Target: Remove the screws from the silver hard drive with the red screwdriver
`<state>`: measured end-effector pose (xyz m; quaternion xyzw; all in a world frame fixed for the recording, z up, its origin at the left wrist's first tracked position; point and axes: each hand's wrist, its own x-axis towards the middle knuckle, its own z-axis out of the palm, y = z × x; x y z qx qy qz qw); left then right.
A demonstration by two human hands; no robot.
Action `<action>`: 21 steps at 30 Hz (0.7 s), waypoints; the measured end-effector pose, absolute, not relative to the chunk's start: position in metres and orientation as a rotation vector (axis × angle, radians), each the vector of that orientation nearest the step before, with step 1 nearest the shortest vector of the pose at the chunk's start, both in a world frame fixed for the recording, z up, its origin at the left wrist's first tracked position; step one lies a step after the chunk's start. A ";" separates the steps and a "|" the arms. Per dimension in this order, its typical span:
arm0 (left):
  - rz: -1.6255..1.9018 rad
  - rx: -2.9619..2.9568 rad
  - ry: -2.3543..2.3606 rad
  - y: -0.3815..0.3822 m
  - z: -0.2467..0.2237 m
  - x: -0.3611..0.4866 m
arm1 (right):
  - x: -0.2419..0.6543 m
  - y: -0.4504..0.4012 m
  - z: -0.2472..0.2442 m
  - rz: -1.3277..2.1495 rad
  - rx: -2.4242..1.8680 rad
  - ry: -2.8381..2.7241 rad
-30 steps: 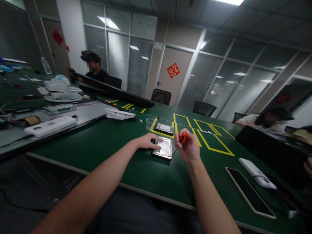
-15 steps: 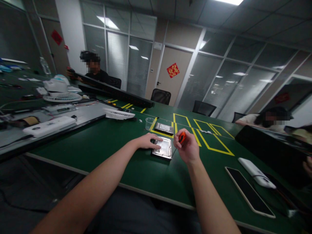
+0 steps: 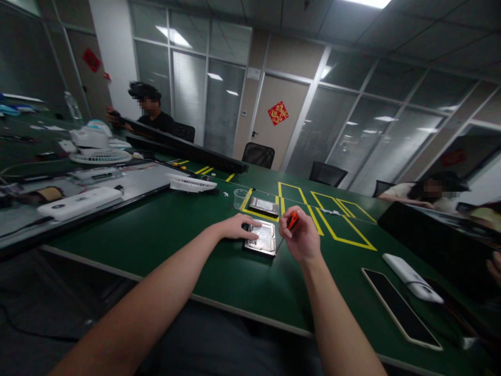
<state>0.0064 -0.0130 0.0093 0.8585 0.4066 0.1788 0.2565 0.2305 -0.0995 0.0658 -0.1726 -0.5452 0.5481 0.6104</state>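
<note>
A silver hard drive (image 3: 266, 241) lies on the green table in front of me. My left hand (image 3: 237, 227) rests on its left side, with the thumb and forefinger spread apart on the metal cover. In my closed right hand (image 3: 300, 239) is a screwdriver (image 3: 292, 220) with an orange-red and black handle. Its thin shaft slants down toward the right edge of the drive; whether the tip touches is too small to tell. Just behind lies a second hard drive (image 3: 264, 206), label up, partly inside a yellow tape outline.
A clear plastic cup (image 3: 240, 199) stands left of the second drive. Farther left are a white fan part (image 3: 192, 183) and a large panel (image 3: 144, 180) bearing a white device (image 3: 80, 203). A phone (image 3: 401, 308) and another white device (image 3: 412, 277) lie right. Two people sit across the table.
Both hands, the drive and the screwdriver keep nearly the same positions. The screwdriver handle looks slightly turned within my right fingers.
</note>
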 end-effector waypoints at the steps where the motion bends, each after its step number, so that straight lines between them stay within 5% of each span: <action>1: 0.483 2.328 1.104 -0.013 0.009 0.006 | 0.230 -0.099 0.066 1.268 -0.401 -1.251; 21: 0.494 2.342 1.096 -0.011 0.007 0.006 | 0.229 -0.102 0.066 1.238 -0.425 -1.272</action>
